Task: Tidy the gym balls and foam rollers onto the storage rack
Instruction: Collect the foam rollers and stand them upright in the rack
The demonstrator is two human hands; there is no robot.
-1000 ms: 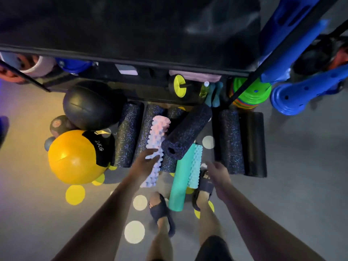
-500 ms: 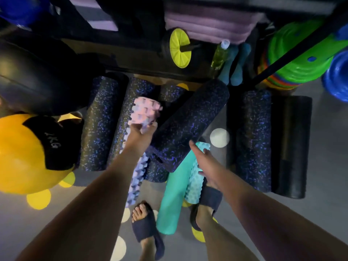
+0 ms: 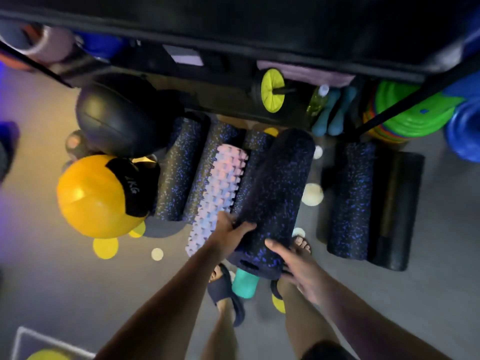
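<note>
Both hands hold the big dark roller (image 3: pixel 272 193), the one with blue specks, near its close end. The left hand (image 3: pixel 230 231) wraps its fingers around the left side. The right hand (image 3: pixel 298 263) grips the right side, with fingers curled under where they cannot be seen. The roller's far end points up toward the black rack (image 3: pixel 233 29), whose shelves are too dark to see into.

This roller covers most of a teal roller (image 3: pixel 245 283); only its close end peeks out by the person's feet. A bumpy pink roller (image 3: pixel 220 193) lies just to the left, touching the left hand. More speckled rollers (image 3: pixel 179 172) lie past it, partly hidden. Two more dark rollers (image 3: pixel 363 201) lie on the floor to the right.

A yellow ball (image 3: pixel 91 196) sits at the left, touching a black ball (image 3: pixel 117 118). A small ball behind them is hard to make out.
</note>
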